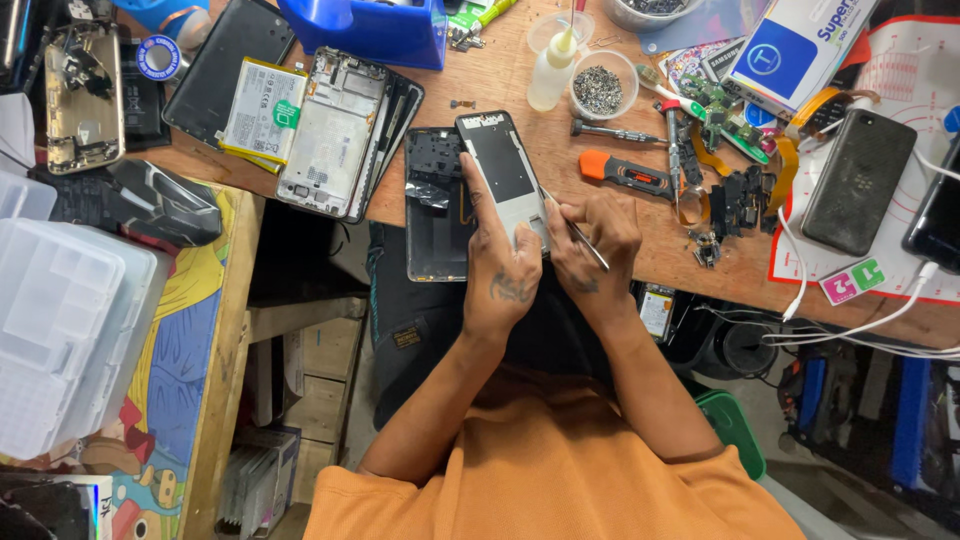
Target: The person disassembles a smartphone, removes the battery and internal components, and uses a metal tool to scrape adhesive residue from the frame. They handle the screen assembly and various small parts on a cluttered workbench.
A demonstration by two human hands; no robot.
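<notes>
- Left hand (497, 265) clamps the stripped phone frame (503, 175), thumb along its left edge, at the bench's front edge; a slip would drop it lapward.
- Right hand (592, 248) pinches a thin metal tool (578, 233) at the frame's five o'clock corner; hard prying could gouge it.
- At one o'clock, the screw cup (599, 88) could tip.

Phone frame (503, 172) lies right of back cover (436, 205), left of screwdriver (625, 172)

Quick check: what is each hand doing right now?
Left hand: closed on the opened phone frame, holding it at the desk edge.
Right hand: closed on thin metal tweezers, tip at the frame.
</notes>
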